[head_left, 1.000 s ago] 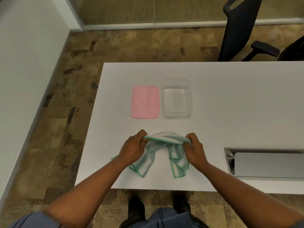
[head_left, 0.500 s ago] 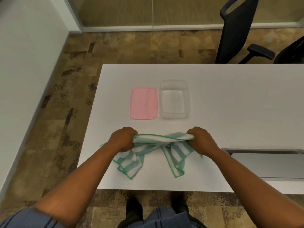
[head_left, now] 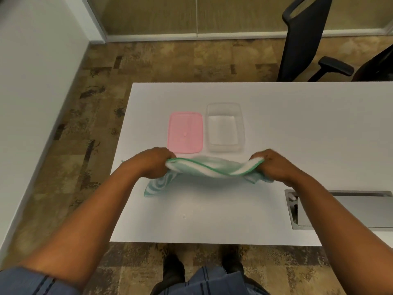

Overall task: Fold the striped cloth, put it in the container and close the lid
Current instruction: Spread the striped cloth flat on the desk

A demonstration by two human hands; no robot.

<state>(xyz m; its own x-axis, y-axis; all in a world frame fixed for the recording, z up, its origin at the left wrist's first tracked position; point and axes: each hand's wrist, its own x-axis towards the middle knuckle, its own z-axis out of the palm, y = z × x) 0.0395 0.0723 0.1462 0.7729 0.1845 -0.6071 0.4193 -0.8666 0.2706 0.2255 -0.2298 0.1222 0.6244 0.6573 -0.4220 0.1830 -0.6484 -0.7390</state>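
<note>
The green-and-white striped cloth (head_left: 212, 168) is stretched sideways above the white table (head_left: 297, 124), blurred by motion. My left hand (head_left: 152, 162) grips its left end and my right hand (head_left: 274, 165) grips its right end. A loose corner hangs down below my left hand onto the table. Just beyond the cloth lie the pink lid (head_left: 185, 133), flat on the table, and the clear open container (head_left: 225, 127) to its right, with nothing inside it.
A grey cable hatch (head_left: 340, 209) is set into the table at the near right, under my right forearm. A black office chair (head_left: 304, 39) stands beyond the table's far right edge. A white wall runs along the left.
My hands have moved apart and away from me, pulling the bunched cloth out into a wide band. The hanging corners have lifted off the table on the right side.
</note>
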